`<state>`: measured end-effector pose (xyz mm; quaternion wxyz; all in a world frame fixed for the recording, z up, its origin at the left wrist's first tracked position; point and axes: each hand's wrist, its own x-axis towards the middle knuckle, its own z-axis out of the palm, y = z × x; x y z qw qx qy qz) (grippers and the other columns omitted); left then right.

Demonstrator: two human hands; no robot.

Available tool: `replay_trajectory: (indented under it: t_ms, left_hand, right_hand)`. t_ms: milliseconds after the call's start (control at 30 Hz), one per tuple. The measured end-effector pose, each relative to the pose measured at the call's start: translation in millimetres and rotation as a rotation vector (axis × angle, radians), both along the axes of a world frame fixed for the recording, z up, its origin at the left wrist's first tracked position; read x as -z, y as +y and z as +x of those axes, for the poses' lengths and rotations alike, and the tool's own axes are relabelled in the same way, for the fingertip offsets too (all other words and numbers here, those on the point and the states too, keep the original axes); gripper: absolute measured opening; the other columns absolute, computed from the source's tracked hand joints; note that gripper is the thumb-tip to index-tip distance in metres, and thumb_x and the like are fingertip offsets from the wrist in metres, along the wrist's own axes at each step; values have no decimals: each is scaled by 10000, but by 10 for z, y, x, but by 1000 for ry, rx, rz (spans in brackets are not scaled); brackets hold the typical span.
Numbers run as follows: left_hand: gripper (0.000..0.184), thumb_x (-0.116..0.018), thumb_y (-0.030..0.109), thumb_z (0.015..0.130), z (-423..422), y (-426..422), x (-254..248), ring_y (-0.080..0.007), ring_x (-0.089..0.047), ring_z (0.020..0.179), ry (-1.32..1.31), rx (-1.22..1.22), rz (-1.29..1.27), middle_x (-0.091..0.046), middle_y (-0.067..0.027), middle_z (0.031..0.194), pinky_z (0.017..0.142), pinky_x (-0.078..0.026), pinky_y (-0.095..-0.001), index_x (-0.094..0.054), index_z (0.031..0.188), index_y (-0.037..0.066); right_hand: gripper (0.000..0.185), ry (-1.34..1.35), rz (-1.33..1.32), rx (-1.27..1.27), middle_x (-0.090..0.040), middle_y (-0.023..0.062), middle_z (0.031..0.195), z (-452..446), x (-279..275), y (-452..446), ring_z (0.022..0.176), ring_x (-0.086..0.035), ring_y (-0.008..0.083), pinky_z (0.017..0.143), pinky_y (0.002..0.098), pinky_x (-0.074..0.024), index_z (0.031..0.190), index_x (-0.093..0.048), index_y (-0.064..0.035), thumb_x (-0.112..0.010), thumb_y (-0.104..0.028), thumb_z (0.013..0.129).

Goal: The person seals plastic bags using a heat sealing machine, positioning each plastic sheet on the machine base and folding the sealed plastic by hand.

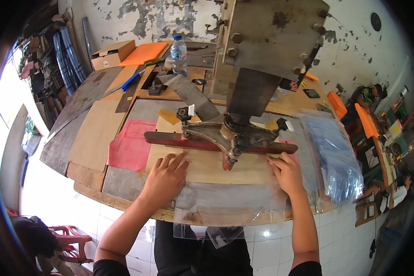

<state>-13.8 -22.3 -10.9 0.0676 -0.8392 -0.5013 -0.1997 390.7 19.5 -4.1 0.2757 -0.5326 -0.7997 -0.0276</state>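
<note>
My left hand (167, 177) lies with fingers spread on a pale board (216, 171), its fingertips just short of the long red-edged press bar (200, 142). At the bar's right end, my right hand (286, 174) rests with fingers stretched toward the board's edge. A clear plastic sheet (230, 200) lies between my hands and hangs over the table's front edge. The bar hangs from a three-armed metal bracket (230, 131) under the heavy press head (257, 92). Whether it touches the board I cannot tell. Pink-red sheet material (129, 145) sticks out left of the board.
Clear plastic pouches (338, 161) are stacked on the right. On the left are a cardboard sheet (91, 135), a long metal ruler (76, 117) and a blue-handled cutter (132, 81). A water bottle (178, 55), a carton (113, 54) and orange sheets (145, 54) stand behind. Other people sit far right.
</note>
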Motion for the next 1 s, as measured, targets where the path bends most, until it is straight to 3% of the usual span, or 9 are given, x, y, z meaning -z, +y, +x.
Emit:
replay_trajectory:
  t_ms: [167, 267, 367, 533, 600, 767, 1000]
  left_hand:
    - [374, -689, 166, 945, -116, -106, -60, -314, -549, 1389, -77, 43, -78, -624, -125, 1492, 1121, -455, -468, -715, 1297, 42]
    - [366, -690, 165, 961, -215, -308, -67, -321, -547, 1404, -147, 36, -101, -636, -131, 1480, 1143, -435, -489, -710, 1307, 47]
    - [306, -711, 156, 930, -289, -584, -93, -348, -568, 1376, -240, -36, -101, -666, -146, 1431, 1142, -426, -508, -745, 1212, 43]
    - [233, -743, 102, 872, -313, -809, 42, -322, -636, 1277, -418, -175, 22, -725, -112, 1316, 1107, -442, -484, -761, 1099, 55]
    - [207, -748, 85, 856, -313, -841, 37, -309, -660, 1236, -464, -227, 60, -746, -96, 1267, 1091, -449, -470, -762, 1062, 59]
    - [182, -752, 58, 847, -268, -817, 35, -277, -689, 1151, -537, -311, 98, -775, -65, 1161, 1043, -471, -429, -767, 1028, 61]
    - [62, -754, 44, 858, -307, -818, 82, -243, -721, 1015, -566, -268, 150, -790, -34, 1022, 949, -493, -393, -776, 912, 64]
  right_hand:
    - [184, 48, -26, -71, -695, 83, 967, 138, -97, -158, 815, -705, 292, 707, 404, -565, 1107, -806, -60, -741, -82, 936]
    - [179, 131, -134, -47, -739, 113, 1080, 188, -92, -363, 926, -718, 321, 799, 400, -576, 1115, -790, -30, -712, -81, 962]
    - [217, 177, -46, 57, -728, 143, 1230, 201, -48, -727, 1157, -659, 364, 1062, 452, -490, 1171, -766, -30, -705, -122, 984]
    - [227, 277, 80, 218, -709, 140, 1243, 243, 182, -1039, 1171, -649, 363, 1070, 457, -483, 1195, -745, -28, -683, -121, 997]
    - [211, 463, 97, 340, -706, 136, 1247, 259, 224, -1034, 1195, -644, 344, 1059, 448, -491, 1181, -745, -23, -662, -113, 1009]
    - [219, 489, 119, 441, -715, 127, 1212, 235, 241, -1030, 1173, -658, 324, 1036, 437, -500, 1138, -754, -22, -633, -183, 1053]
    - [222, 477, 91, 424, -720, 135, 1193, 243, 236, -1044, 1146, -667, 328, 1018, 430, -504, 1157, -730, -10, -623, -176, 1056]
